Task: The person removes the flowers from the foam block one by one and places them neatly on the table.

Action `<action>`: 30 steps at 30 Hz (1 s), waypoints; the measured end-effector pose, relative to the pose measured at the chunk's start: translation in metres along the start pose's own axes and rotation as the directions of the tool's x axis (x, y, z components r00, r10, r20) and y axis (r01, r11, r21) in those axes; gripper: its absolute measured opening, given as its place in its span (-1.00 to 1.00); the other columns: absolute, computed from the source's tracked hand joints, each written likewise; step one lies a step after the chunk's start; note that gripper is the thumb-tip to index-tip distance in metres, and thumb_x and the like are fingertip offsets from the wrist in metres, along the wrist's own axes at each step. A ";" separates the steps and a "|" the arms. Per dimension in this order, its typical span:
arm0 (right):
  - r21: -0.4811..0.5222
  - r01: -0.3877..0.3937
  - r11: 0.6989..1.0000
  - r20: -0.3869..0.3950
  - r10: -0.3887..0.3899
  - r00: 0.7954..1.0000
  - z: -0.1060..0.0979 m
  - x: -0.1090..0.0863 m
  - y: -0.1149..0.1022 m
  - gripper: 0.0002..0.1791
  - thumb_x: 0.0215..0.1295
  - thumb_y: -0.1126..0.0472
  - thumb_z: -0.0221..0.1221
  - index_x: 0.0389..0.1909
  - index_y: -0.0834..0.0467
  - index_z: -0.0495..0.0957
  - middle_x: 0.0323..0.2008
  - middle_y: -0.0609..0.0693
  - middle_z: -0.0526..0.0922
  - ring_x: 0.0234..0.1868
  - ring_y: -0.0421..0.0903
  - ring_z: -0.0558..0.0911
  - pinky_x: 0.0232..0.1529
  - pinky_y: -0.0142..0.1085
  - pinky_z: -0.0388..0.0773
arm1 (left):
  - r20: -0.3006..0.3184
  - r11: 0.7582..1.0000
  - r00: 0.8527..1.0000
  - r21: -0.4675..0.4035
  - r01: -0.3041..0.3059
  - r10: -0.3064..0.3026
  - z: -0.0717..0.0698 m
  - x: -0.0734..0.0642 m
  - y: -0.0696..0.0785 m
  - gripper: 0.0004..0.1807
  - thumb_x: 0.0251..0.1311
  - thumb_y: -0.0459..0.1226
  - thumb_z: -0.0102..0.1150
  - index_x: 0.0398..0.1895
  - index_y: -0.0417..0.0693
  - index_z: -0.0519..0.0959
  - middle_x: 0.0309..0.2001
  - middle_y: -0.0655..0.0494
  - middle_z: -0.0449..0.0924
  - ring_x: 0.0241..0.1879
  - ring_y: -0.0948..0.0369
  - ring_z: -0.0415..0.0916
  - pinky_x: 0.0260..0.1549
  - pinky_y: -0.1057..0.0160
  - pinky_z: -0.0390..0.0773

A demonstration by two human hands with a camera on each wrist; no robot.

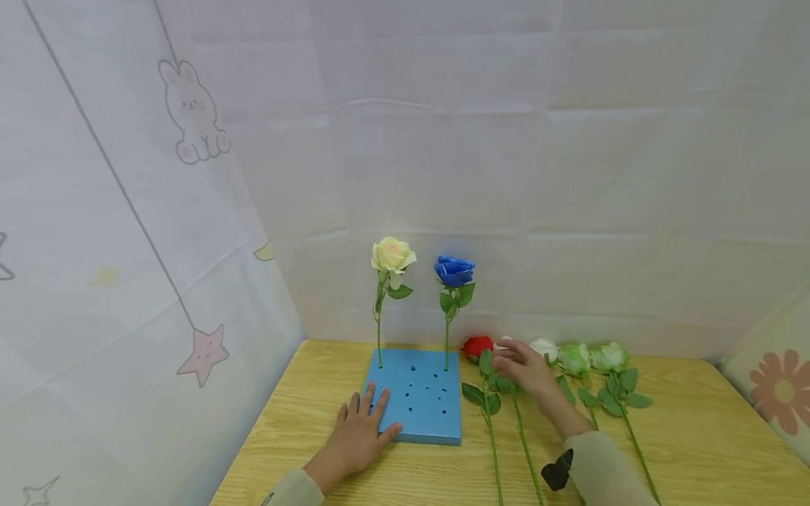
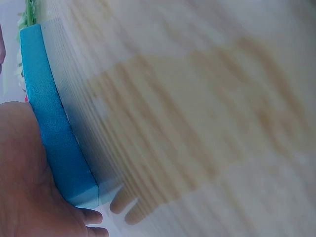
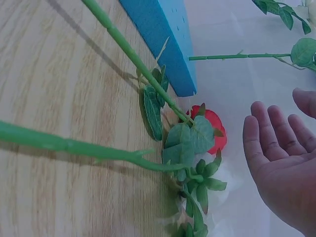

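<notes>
My left hand [image 1: 359,437] rests with spread fingers on the near left corner of a blue foam board [image 1: 427,424] that has several small holes. A pale yellow rose [image 1: 393,256] stands upright in the board's far left corner, and a blue rose [image 1: 454,271] in its far right corner. Held above the lying flowers, my right hand [image 1: 526,367] has nothing between its loosely bent fingers. Nearest to it are a red rose [image 1: 477,346] and a pale rose that it mostly hides. In the right wrist view, the right palm [image 3: 291,182] is beside the red rose [image 3: 215,132].
To the right of the board, a white rose [image 1: 544,348] and two pale green roses [image 1: 574,359] lie with stems toward the front of the wooden table [image 1: 291,407]. A white patterned curtain [image 1: 443,140] hangs right behind the table.
</notes>
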State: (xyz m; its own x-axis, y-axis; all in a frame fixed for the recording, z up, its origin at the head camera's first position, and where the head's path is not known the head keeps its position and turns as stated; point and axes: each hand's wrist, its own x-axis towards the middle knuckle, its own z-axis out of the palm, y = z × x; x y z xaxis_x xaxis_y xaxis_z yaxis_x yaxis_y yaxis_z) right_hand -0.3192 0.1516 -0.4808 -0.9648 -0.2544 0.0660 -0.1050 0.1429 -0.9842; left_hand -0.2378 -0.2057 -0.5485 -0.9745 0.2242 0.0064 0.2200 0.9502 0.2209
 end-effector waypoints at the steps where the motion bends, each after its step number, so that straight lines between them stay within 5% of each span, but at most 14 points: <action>1: 0.006 -0.004 1.000 0.001 0.004 1.000 0.001 0.001 0.000 -0.38 0.25 0.05 0.21 0.30 0.03 0.27 0.17 0.19 0.44 0.09 0.06 0.53 0.11 0.00 0.43 | -0.001 1.000 1.000 -0.002 -0.001 0.001 0.000 0.000 0.000 -0.12 0.19 0.41 -0.51 0.50 0.21 -0.12 0.49 -0.09 -0.26 0.38 -0.28 -0.12 0.18 -0.38 -0.01; 9: 0.028 0.014 1.000 0.025 -0.015 1.000 0.012 0.013 0.007 -0.35 0.28 0.10 0.18 0.33 0.19 0.23 0.17 0.26 0.42 0.12 0.14 0.49 0.11 0.02 0.43 | -0.007 1.000 1.000 0.004 0.001 -0.001 0.001 0.001 0.001 -0.13 0.21 0.39 -0.46 0.49 0.20 -0.10 0.48 -0.09 -0.23 0.37 -0.28 -0.11 0.18 -0.37 0.00; 30: 0.050 -0.006 0.999 -0.006 0.007 1.000 0.038 0.037 0.007 -0.42 0.24 0.15 0.22 0.27 0.16 0.32 0.13 0.26 0.47 0.02 0.09 0.57 0.00 -0.06 0.52 | -0.004 1.000 1.000 -0.002 0.015 -0.015 0.001 0.001 0.001 -0.14 0.21 0.39 -0.44 0.49 0.22 -0.11 0.49 -0.06 -0.25 0.38 -0.26 -0.13 0.19 -0.36 -0.03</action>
State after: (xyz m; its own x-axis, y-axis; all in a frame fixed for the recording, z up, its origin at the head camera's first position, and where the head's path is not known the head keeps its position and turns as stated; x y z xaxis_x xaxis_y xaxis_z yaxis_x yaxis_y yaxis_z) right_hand -0.3461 0.1074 -0.4918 -0.9670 -0.2476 0.0605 -0.0866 0.0962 -0.9916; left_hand -0.2385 -0.2041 -0.5492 -0.9779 0.2089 0.0067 0.2051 0.9530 0.2231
